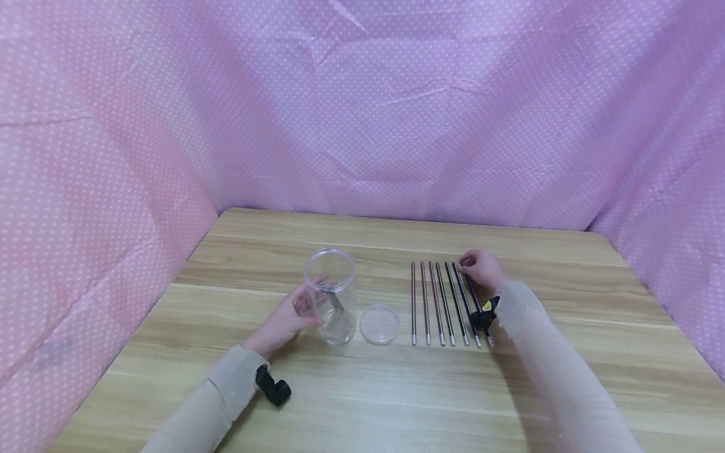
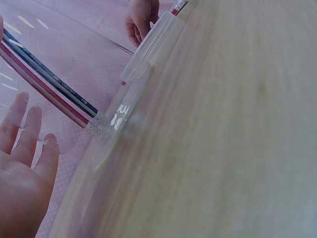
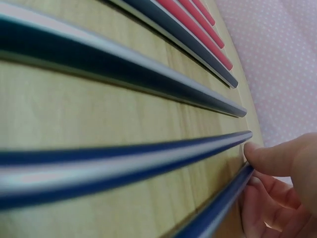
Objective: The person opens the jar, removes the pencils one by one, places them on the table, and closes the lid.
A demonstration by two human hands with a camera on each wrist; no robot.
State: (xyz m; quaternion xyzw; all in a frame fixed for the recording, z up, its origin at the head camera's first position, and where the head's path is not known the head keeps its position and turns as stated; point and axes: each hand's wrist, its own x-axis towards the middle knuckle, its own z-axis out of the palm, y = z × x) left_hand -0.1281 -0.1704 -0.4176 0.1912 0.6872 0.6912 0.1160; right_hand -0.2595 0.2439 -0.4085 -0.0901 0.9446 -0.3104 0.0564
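Observation:
My left hand holds the side of a tall clear plastic jar, which stands upright on the table. Through its wall, the left wrist view shows a red pencil and a dark blue pencil leaning inside. A round clear lid lies beside the jar. Farther right, several pencils lie in a row, red ones to the left and dark ones to the right, eraser ends toward me. My right hand pinches the far end of the rightmost blue pencil between thumb and fingers.
The wooden table has rounded far corners. A pink dotted cloth hangs behind it and along both sides. Each wrist carries a small black camera.

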